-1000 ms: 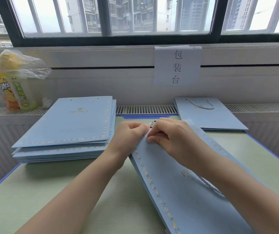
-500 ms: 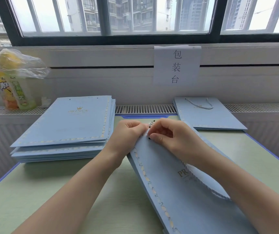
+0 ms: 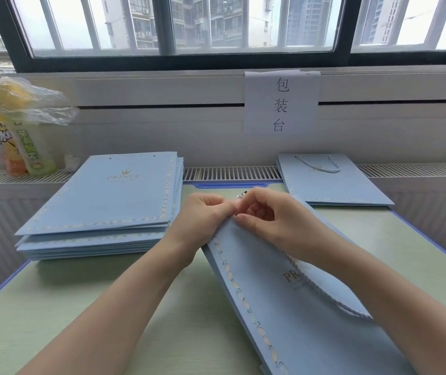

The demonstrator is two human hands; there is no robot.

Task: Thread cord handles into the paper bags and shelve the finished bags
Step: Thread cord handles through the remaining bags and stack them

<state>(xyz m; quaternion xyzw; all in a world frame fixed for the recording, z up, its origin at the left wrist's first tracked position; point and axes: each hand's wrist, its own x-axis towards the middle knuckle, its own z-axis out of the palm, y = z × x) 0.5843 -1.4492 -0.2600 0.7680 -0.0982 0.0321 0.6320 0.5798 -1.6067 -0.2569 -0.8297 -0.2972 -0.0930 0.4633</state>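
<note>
At the near edge of the green table (image 3: 86,315), my two hands meet over the top rim of one pale blue paper bag (image 3: 284,315) lying flat and angled toward me. My left hand (image 3: 203,215) is curled, gripping the bag's top corner; fingertips are tucked under and hidden. My right hand (image 3: 273,215) is curled too, thumb pressing the rim, fingers pinching the cord (image 3: 322,290) end just above it. A small dark-and-silver tip (image 3: 242,195) pokes out between the hands; too small to read clearly. I cannot see the bag's hole: my fingers cover it. The cord runs out from under my right wrist, loops across the bag's face, and disappears beneath my forearm. The gold lettering is half covered by that arm; the bag's lower corner is cut off by the frame.

Counts: one bag in hand. One stack of unthreaded bags (image 3: 113,196) far left, touching the table's back edge; edges blur together, so no exact number. One finished bag (image 3: 330,182) far right on the ledge, white handle showing; whether more lie beneath it I cannot tell. Two drink bottles (image 3: 21,147) on the left ledge, tops wrapped in one clear plastic bag (image 3: 32,104). One paper sign (image 3: 281,102) taped below the window (image 3: 216,25).
</note>
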